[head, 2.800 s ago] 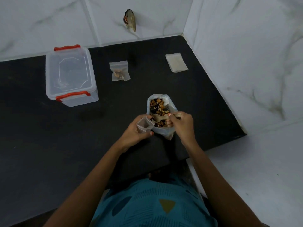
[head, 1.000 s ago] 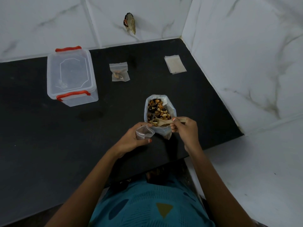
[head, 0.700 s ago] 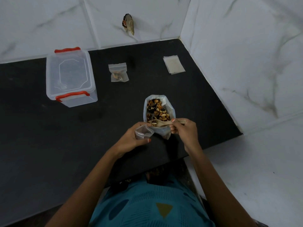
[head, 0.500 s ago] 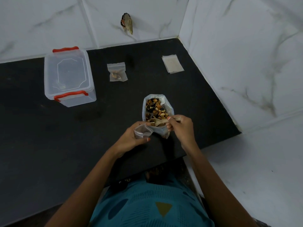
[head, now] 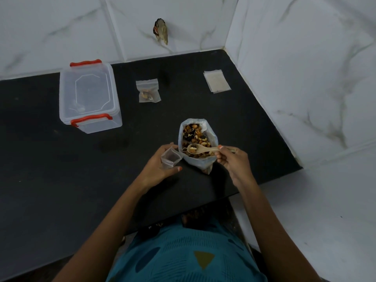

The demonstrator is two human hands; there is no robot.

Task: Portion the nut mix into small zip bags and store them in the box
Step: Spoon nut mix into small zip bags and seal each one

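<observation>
– Near six o'clock on the counter [head: 61, 169], what is each hand doing?

– The left hand [head: 156, 165] pinches the small zip bag [head: 171, 157], mouth spread open, at about eight o'clock from the nut mix bag [head: 197, 139]. The right hand [head: 232, 161] has its fingers curled round the handle of the spoon [head: 200, 149]. The loaded bowl of the spoon hangs over the mix.

– How should the spoonful cross?

– Level, I'd say. Bring the small bag's mouth up against the big bag's rim, and tip only once the bowl is over the opening. Strays then drop back into the mix, not onto the counter.

– And the mouth?

– Hold it wide with thumb and fingers. Film that thin probably folds shut if the pinch slackens.

– Where does the bag go afterwards?

– The box [head: 89, 96] stands at ten o'clock, and its lid appears to be on. One filled zip bag [head: 148, 91] lies at eleven o'clock, and a stack of empty bags [head: 216, 81] at one o'clock. Seal before storing, I'd judge.
</observation>
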